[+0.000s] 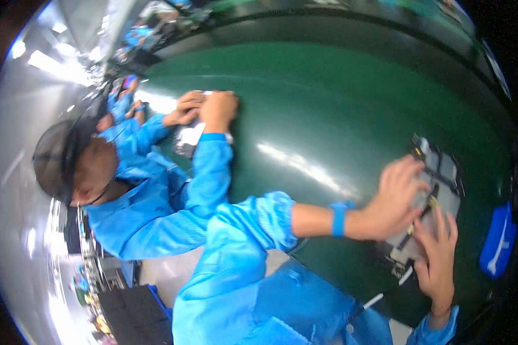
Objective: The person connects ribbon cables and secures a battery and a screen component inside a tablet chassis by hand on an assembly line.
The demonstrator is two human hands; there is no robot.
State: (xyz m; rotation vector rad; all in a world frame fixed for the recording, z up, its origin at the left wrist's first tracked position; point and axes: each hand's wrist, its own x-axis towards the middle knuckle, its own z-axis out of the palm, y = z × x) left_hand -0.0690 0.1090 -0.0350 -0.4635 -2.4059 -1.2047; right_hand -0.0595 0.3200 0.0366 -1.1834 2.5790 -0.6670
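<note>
A flat grey electronic unit (442, 167) with black strips and small parts along its edges lies on the green table at the right. My left hand (391, 198) reaches across it from the left, palm down. Its fingers are stretched out over the unit's upper half, slightly blurred, and no held thing shows. My right hand (437, 253) rests at the unit's lower right side with fingers apart. Near its fingertips is a small yellowish piece (433, 202), too blurred to name. A blue band (338, 219) circles my left wrist.
On my left a co-worker in a blue coat (161, 224) handles a similar light-coloured unit (187, 138) on the green table (305, 115). A blue case-like object (498, 240) lies at the far right. A thin white stick-like piece (373, 301) shows near my coat.
</note>
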